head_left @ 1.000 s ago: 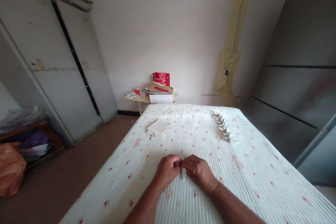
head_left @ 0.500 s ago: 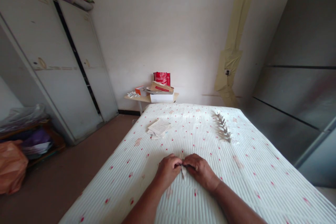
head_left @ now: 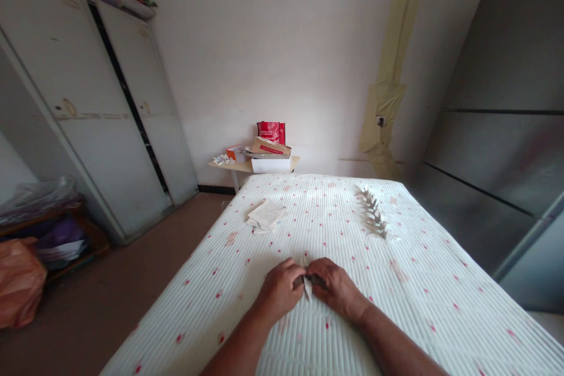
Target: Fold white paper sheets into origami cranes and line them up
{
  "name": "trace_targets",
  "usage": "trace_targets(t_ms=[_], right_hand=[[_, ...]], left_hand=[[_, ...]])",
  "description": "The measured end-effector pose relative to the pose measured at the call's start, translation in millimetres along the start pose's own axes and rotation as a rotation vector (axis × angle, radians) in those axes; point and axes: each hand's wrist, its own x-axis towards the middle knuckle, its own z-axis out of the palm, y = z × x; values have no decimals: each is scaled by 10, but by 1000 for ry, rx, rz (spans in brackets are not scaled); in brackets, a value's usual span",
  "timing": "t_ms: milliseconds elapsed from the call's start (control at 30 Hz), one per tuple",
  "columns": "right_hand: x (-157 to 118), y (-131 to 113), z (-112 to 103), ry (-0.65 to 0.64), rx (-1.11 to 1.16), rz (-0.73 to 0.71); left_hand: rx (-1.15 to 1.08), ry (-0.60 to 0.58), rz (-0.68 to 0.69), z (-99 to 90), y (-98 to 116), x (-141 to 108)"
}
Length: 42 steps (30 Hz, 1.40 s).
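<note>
My left fingers [head_left: 298, 274] and right fingers [head_left: 317, 268] pinch folded paper [head_left: 308, 289]; ahead, open bed [head_left: 328, 214] runs between sheets [head_left: 267, 215] and folded pieces [head_left: 373, 212] to its far edge [head_left: 326, 176].

The cover [head_left: 198, 299] was white with fine stripes and scattered red spots. The paper sheets [head_left: 267, 214] were cream, lined with darker print. The folded paper [head_left: 308, 289], partly hidden, seemed off-white. The bag [head_left: 270, 131] was red.
</note>
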Motion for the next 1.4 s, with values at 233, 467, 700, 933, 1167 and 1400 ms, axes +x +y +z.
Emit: trace_targets(t_ms=[233,467,700,933,1167,1400], right_hand=[[13,-17,-20,9,63,49],[13,-7,-21,24,86,65],[25,2,-6,28,87,90],[104,-19,-75,2,193,192],[251,-2,-8,-50,29,338],[335,-36,-7,-129,-81,435]], left_hand=[[161,-16,115,-27,104,-28],[40,19,51,29,-43,39],[-77,27,-50,59,-119,133],[-64,-12,-148,44,-136,217],[-6,-14,-196,74,-122,247],[52,3,-244,84,-94,255]])
